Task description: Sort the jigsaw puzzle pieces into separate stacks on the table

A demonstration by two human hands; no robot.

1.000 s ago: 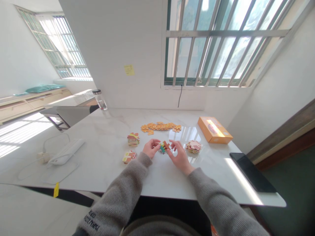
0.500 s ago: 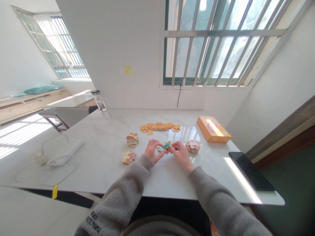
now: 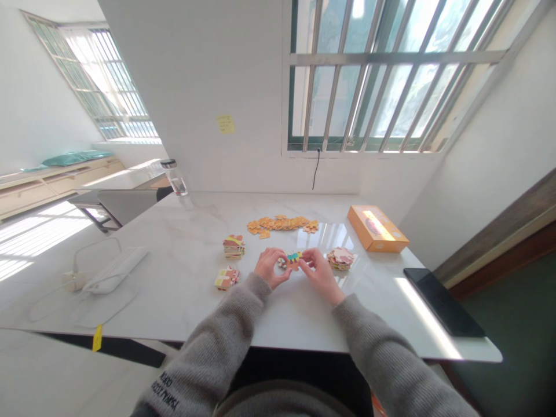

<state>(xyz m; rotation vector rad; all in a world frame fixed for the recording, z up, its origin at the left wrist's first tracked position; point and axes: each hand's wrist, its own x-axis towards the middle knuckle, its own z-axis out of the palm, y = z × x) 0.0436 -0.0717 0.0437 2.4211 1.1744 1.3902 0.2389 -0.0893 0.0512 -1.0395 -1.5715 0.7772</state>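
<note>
Between my hands is a jigsaw puzzle piece (image 3: pixel 294 260) printed in teal, yellow and brown. My right hand (image 3: pixel 320 274) pinches its right edge between thumb and fingers. My left hand (image 3: pixel 270 267) curls at its left side, with the fingertips against the edge. Just left of that piece, partly covered by my left fingers, more small pieces (image 3: pixel 282 263) show. A stack of pieces (image 3: pixel 340 258) with a pinkish top stands right beside my right hand. To the left of my left hand are a taller stack (image 3: pixel 234 247) and a lower stack (image 3: pixel 226 278).
A long heap of orange pieces (image 3: pixel 282 223) lies beyond my hands. An orange box (image 3: pixel 377 229) and a black tablet-like slab (image 3: pixel 443 302) are on the right. A white power strip (image 3: pixel 115 270) with cables and a clear bottle (image 3: pixel 175 178) stand on the left.
The teal and yellow piece has turned flatter, and more of its printed face shows. My left fingers have shifted slightly; the stacks and heap are unmoved.
</note>
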